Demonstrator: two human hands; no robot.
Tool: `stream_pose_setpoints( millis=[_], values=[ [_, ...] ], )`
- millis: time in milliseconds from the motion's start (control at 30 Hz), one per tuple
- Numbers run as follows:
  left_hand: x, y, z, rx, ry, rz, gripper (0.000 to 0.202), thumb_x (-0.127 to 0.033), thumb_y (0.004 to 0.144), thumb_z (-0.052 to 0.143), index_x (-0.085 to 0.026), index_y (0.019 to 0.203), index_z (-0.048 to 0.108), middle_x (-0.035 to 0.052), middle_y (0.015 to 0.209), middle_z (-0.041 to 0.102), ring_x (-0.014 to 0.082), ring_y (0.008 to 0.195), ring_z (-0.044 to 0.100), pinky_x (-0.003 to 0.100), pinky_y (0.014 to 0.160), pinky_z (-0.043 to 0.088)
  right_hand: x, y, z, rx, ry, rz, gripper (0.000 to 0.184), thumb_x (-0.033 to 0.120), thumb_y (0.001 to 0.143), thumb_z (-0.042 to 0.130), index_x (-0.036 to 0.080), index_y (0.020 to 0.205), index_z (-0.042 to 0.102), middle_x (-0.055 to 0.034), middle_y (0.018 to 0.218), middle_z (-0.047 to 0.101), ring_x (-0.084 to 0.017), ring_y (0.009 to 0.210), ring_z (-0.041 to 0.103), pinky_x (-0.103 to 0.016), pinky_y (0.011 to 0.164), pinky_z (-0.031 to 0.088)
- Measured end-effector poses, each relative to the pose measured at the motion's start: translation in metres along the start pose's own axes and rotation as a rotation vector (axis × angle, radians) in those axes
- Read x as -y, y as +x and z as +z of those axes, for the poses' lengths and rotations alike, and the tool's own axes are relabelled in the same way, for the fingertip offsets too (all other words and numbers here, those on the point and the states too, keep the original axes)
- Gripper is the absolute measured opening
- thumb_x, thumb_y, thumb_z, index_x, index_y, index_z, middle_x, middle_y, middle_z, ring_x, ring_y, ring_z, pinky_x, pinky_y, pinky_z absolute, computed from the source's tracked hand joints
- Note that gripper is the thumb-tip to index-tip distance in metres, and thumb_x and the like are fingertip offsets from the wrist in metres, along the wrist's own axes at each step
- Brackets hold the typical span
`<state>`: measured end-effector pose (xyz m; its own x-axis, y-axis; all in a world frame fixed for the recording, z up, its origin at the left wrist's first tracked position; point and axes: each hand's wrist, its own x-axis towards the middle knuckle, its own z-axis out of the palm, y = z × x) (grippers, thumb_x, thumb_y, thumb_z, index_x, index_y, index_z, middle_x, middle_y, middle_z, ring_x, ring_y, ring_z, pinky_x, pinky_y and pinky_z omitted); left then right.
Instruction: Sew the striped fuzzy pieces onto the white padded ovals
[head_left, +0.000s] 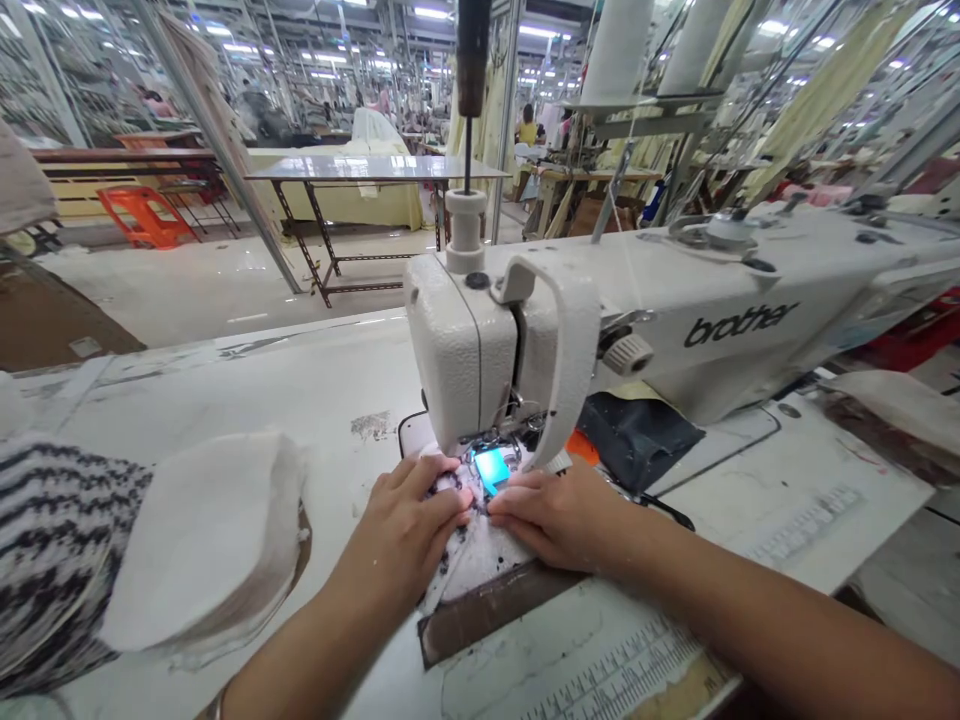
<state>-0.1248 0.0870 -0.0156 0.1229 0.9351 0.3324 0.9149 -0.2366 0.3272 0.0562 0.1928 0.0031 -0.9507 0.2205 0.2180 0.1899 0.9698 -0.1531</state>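
Note:
A white fabric piece with dark spots lies beneath the head of a white sewing machine. My left hand grips its left side, fingertips close to the presser foot area. From the right, my right hand has its fingers together on the same fabric, just in front of the needle area. A bright blue-lit patch shows between the two hands. The needle itself is hard to make out, and the fingers cover part of the cloth.
On the left of the white table lie a stack of white cloth pieces and black-and-white striped fabric. A dark cloth rests under the machine arm. Ruler markings run along the front. Thread cones stand above.

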Motion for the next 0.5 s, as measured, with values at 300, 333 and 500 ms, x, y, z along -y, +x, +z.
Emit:
stream_pose_setpoints(
  millis=[300,333,500],
  values=[
    [-0.015,0.003,0.005,-0.021,-0.014,-0.132,0.014,-0.015,0.086,0.052,-0.021,0.09,0.064,0.0081,0.102,0.052,0.0271,0.098,0.047,0.046,0.079,0.044,-0.001,0.001,-0.001,0.001,0.003,0.007,0.013,0.023,0.086,0.056,0.021,0.081,0.068,0.0013,0.071,0.065,-0.013,0.062,0.055,-0.025,0.053,0.024],
    [-0.015,0.003,0.005,-0.026,-0.014,-0.14,0.014,-0.015,0.086,0.052,-0.021,0.09,0.064,0.0081,0.102,0.052,0.027,0.098,0.047,0.046,0.079,0.044,0.0,0.001,-0.002,-0.001,0.007,0.006,0.013,0.023,0.086,0.057,0.021,0.08,0.068,0.0013,0.07,0.064,-0.013,0.062,0.055,-0.025,0.053,0.024],
    [-0.02,0.004,0.003,-0.015,0.027,-0.192,0.016,-0.017,0.087,0.049,-0.022,0.091,0.064,0.0091,0.105,0.053,0.029,0.098,0.049,0.049,0.076,0.045,0.0,0.002,-0.002,0.014,0.031,0.014,0.012,0.021,0.085,0.057,0.02,0.081,0.068,0.0001,0.072,0.065,-0.014,0.065,0.057,-0.025,0.056,0.029]
  ],
)
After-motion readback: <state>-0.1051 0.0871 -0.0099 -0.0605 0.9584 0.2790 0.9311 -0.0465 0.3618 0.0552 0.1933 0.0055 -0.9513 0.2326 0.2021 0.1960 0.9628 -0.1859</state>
